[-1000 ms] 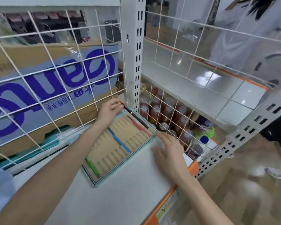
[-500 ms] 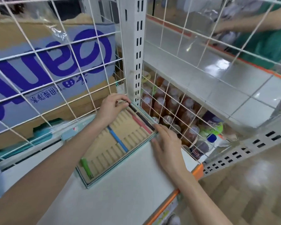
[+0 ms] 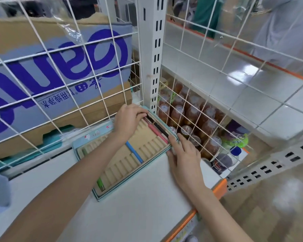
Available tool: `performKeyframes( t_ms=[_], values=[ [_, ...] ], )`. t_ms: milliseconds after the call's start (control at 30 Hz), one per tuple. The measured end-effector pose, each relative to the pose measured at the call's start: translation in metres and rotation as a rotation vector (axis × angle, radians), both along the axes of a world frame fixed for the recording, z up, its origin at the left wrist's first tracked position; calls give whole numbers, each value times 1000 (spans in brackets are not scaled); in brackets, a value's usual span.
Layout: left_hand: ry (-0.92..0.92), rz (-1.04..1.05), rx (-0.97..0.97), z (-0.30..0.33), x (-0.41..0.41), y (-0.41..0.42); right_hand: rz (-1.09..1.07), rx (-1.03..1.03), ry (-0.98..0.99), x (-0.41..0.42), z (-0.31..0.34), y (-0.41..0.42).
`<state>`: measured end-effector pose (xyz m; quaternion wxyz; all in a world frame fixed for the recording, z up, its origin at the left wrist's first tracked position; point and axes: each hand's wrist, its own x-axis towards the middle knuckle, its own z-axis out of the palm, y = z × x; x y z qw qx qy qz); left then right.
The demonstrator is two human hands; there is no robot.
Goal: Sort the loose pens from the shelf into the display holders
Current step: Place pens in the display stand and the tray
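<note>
A slotted display holder (image 3: 148,155) in a pale teal frame lies flat on the white shelf (image 3: 138,212), its far end against the upright post (image 3: 153,55). Four pens already sit in its grooves: a black pen (image 3: 158,126) in the slot at the far right edge, a pink pen (image 3: 157,133) just beside it, a blue pen (image 3: 134,152) near the middle, and a green pen (image 3: 100,183) at the near end. Most grooves between them are bare, so the sorting looks to be at an early stage.

The left hand (image 3: 128,119) is at the holder's far corner, its fingers curled over the top end of the black pen, apparently pressing or pinching it into place; the exact contact is hard to read. The right hand (image 3: 184,158) rests with its fingers straight on the holder's right rim by the lower tip of the black pen, steadying the frame.

No loose pens show on the shelf, so what remains cannot be counted.
</note>
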<state>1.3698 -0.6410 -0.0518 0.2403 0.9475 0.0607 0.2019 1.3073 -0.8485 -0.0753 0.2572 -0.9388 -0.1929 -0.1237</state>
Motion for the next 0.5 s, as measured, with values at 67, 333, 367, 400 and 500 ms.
performKeyframes(
  t_ms=[67, 333, 367, 400, 500],
  values=[
    [-2, 21, 7, 0, 0, -2, -1, -13, -7, 0, -1, 0],
    [-13, 20, 71, 5, 0, -7, -5, -43, -8, 0, -3, 0],
    [6, 15, 101, 6, 1, -7, -7, -48, -21, 0, -3, 1],
    [28, 8, 140, 9, 2, -7, -9, -53, -36, 1, -4, 0],
    [80, -25, 275, 15, 5, -8, -13, -65, -79, 1, -5, 0]
  ],
)
